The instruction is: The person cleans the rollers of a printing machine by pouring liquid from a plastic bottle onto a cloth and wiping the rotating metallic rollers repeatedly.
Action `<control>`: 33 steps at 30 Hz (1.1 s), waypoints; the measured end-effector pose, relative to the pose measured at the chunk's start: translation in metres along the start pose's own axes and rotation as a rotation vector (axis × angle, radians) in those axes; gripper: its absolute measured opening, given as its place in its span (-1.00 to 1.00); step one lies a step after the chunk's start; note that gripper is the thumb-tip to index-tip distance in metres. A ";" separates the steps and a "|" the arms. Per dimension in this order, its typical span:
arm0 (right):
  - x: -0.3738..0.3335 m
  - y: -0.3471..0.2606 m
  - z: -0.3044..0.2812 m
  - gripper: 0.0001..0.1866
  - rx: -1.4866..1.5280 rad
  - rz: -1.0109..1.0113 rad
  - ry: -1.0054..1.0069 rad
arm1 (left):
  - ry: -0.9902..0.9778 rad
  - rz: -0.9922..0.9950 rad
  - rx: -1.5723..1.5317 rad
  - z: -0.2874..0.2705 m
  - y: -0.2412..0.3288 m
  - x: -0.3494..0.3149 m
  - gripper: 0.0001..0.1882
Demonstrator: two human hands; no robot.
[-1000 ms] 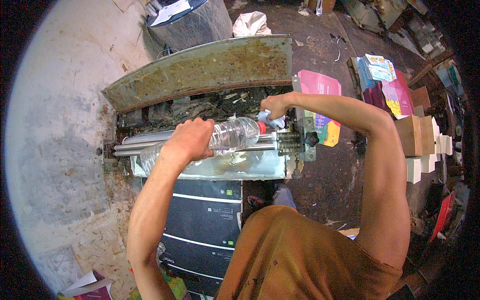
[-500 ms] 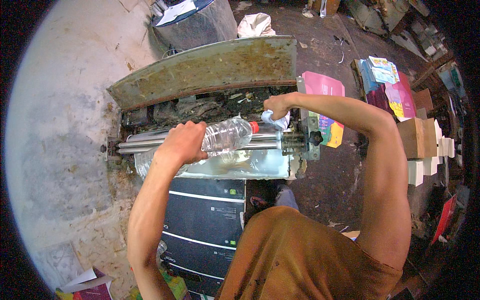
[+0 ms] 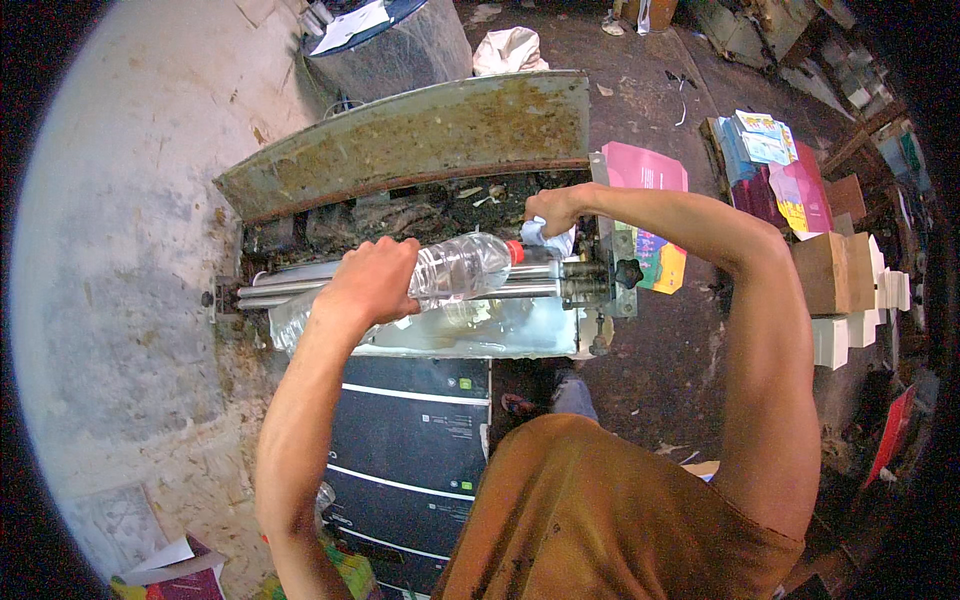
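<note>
My left hand [image 3: 370,280] is wrapped round a large clear plastic bottle [image 3: 465,268] with a red cap. The bottle is tilted over the metal rollers [image 3: 525,280] of a machine, its cap pointing right. Clear liquid shows inside it. At the right end of the rollers, my right hand [image 3: 562,208] is closed on a crumpled white cloth [image 3: 547,236], held low beside the rollers. Below the rollers lies a shiny wet white tray or sheet [image 3: 500,335]. My fingertips under the bottle are hidden.
A rusty metal guard [image 3: 420,135] rises behind the rollers. A black knob [image 3: 628,272] sticks out at the right end. Dark boxes [image 3: 410,425] stand in front of the machine. Colourful printed sheets [image 3: 650,170] lie to the right, beside stacked cartons [image 3: 840,275]. A wall [image 3: 130,250] borders the left.
The bottle in my left hand has shifted slightly to the right along the rollers. My right hand with the cloth has barely moved.
</note>
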State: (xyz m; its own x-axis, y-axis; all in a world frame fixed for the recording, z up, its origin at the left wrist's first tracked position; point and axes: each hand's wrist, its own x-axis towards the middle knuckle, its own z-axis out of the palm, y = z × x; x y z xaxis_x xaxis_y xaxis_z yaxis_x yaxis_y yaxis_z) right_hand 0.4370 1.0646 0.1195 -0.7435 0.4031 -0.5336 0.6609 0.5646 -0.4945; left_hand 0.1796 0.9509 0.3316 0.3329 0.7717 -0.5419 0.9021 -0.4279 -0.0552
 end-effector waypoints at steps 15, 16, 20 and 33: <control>-0.002 -0.001 0.002 -0.51 0.012 0.036 0.024 | 0.042 0.085 0.036 0.003 0.014 0.022 -0.49; -0.001 -0.003 0.001 -0.51 0.004 0.036 0.021 | 0.048 0.081 0.034 0.004 0.012 0.022 -0.49; 0.000 -0.004 0.002 -0.49 0.006 0.055 0.026 | 0.058 0.063 0.026 0.004 0.008 0.019 -0.48; 0.016 0.028 -0.010 -0.54 0.190 -0.194 0.051 | 0.020 -0.026 -0.004 -0.004 -0.005 0.001 -0.46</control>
State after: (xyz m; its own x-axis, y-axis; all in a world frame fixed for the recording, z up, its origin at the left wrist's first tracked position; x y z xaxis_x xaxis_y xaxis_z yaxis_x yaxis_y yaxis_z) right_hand 0.4422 1.0941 0.1037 -0.8590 0.3390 -0.3838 0.5095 0.4916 -0.7062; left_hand 0.1761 0.9557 0.3351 0.3142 0.7918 -0.5237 0.9119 -0.4052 -0.0657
